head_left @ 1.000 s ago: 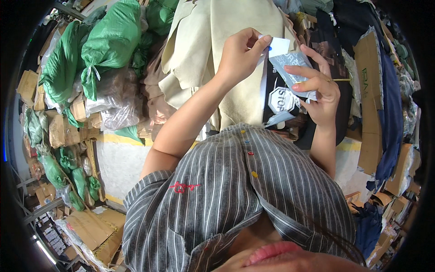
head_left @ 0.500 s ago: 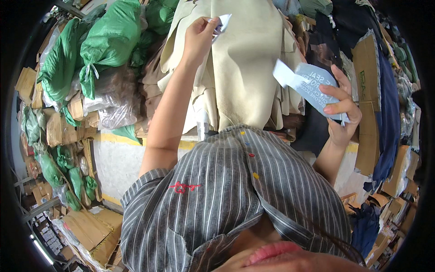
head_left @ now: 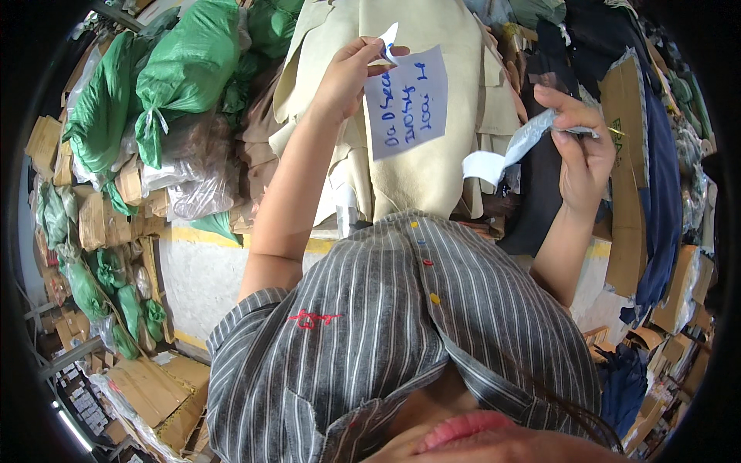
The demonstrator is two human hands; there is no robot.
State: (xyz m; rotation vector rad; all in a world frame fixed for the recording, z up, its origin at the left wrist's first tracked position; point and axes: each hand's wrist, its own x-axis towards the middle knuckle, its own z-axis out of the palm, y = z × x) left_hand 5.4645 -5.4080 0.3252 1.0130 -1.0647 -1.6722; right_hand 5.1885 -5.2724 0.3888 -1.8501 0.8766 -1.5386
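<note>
My left hand (head_left: pixel 351 73) pinches the upper corner of a white paper sheet (head_left: pixel 428 100) with blue handwriting. The sheet hangs over a pile of cream leather hides (head_left: pixel 417 177), and its held corner curls up above my fingers. On the other side, my right hand (head_left: pixel 583 147) grips a crumpled light-blue printed strip of tape (head_left: pixel 529 135) between thumb and fingers. The strip's pale end (head_left: pixel 484 166) droops to the left, free of the paper. Both hands are raised above the hides, well apart from each other.
Green sacks (head_left: pixel 189 69) and clear plastic bundles (head_left: pixel 193 177) are stacked at the left. Brown hides (head_left: pixel 262 131) lie beside the cream ones. On the right stand a cardboard sheet (head_left: pixel 624 224) and dark blue material (head_left: pixel 662 208). A cardboard box (head_left: pixel 154 390) sits lower left.
The paper in my left hand now hangs open with its writing showing, where only a folded bit was visible. My right hand has turned, so the blue strip appears nearly edge-on.
</note>
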